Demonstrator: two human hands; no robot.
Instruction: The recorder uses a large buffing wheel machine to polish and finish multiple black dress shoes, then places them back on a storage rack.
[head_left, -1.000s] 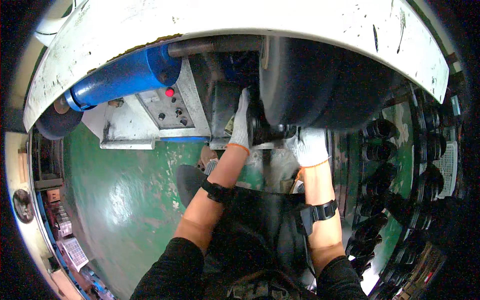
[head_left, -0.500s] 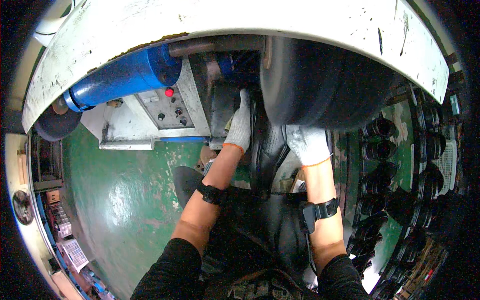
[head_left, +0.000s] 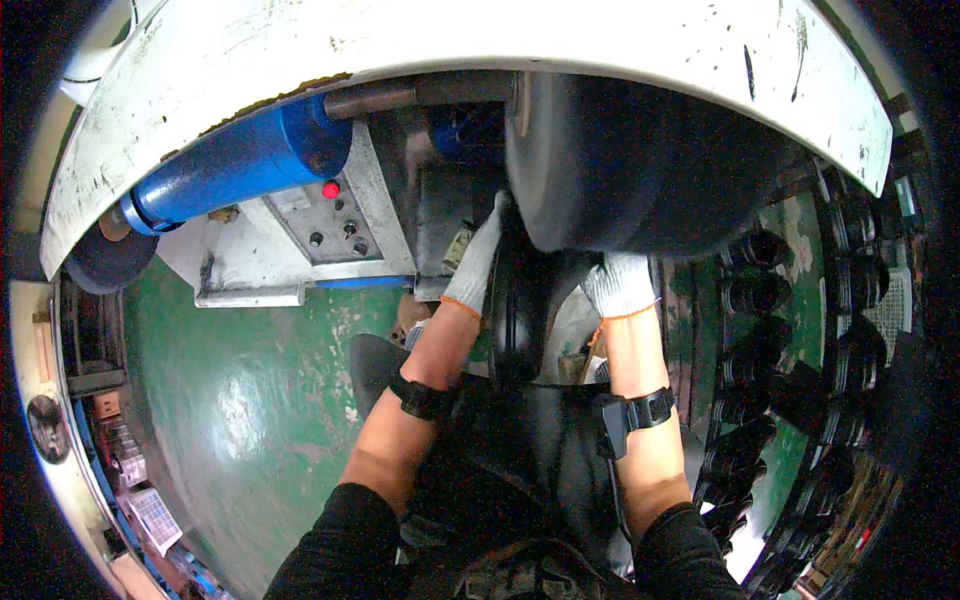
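Work on the black shoe (head_left: 517, 325), at centre by the near side of the dark roller (head_left: 640, 170), looks under way, the amount left unclear, the left hand (head_left: 482, 255) stretched along the shoe's left, the right hand (head_left: 622, 285) partly curled at right, both grips too hidden to tell.
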